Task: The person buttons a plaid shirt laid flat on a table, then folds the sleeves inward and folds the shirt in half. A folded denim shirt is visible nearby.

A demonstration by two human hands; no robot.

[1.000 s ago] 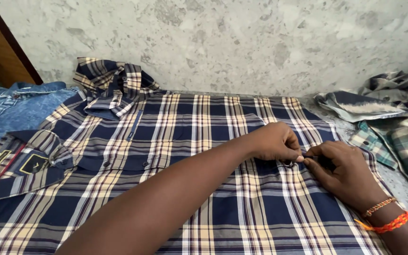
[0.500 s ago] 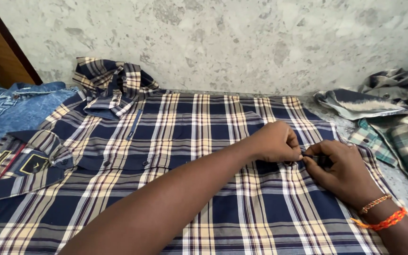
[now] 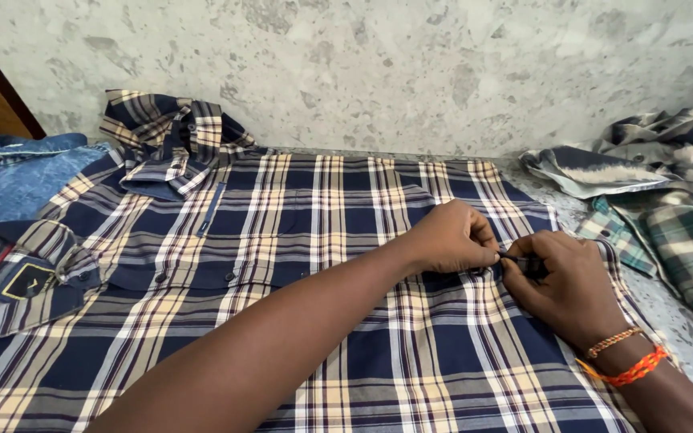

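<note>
A navy, cream and maroon plaid shirt lies spread flat on the surface, collar at the far left. My left hand reaches across it and pinches the fabric of the front edge at the right. My right hand meets it there, fingers closed on the same fold of shirt fabric; orange thread bands circle its wrist. Where the fingertips touch, the small detail between them is hidden.
A blue denim garment lies at the left, with a dark garment bearing a patch below it. A heap of green and grey plaid clothes sits at the right. A mottled grey wall rises behind.
Both hands stay pinched on the shirt's front edge; the fingers have shifted only slightly. The shirt has not moved.
</note>
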